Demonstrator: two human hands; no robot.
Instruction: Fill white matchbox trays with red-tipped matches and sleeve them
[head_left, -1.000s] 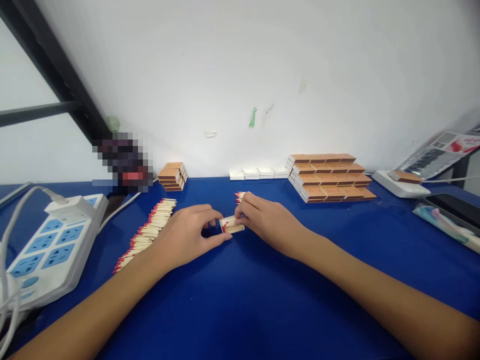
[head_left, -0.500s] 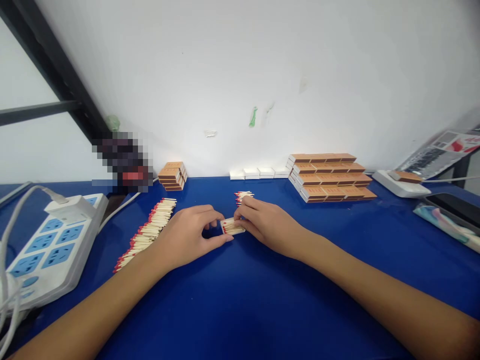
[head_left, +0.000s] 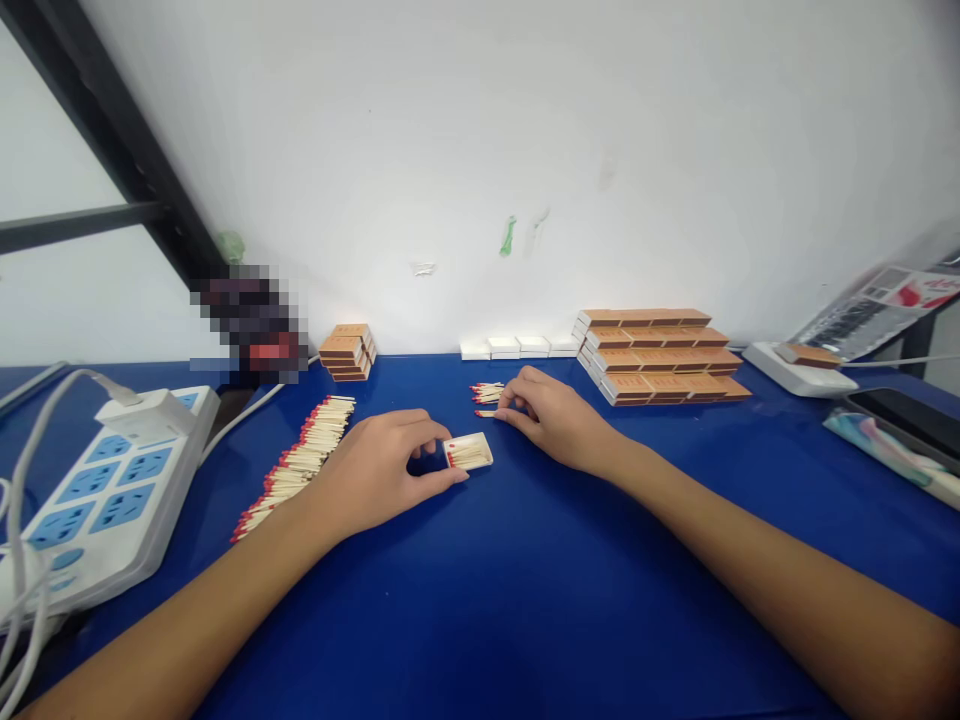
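My left hand (head_left: 390, 458) grips a small white matchbox tray (head_left: 484, 442) at its left end, thumb at the front and fingers behind. Red-tipped matches (head_left: 469, 456) lie inside the tray. To its upper right, my right hand (head_left: 541, 412) pinches a match (head_left: 486, 413) between thumb and fingertips, just above the table or on it; which, I cannot tell. Right behind that match lies a small pile of matches (head_left: 487, 391). A long row of red-headed matches (head_left: 311, 445) spreads to the left, partly hidden behind my left hand and forearm.
Stacked brown matchboxes (head_left: 660, 360) stand at the back right, with white trays (head_left: 519, 347) beside them along the wall. A smaller matchbox stack (head_left: 346, 352) is at the back left. A power strip (head_left: 120, 490) with cables lies far left; a phone (head_left: 900, 425) lies far right.
My right hand has moved up and right, away from the tray to the small pile, and now pinches a match. The tray's inside is uncovered. My left hand keeps its place.
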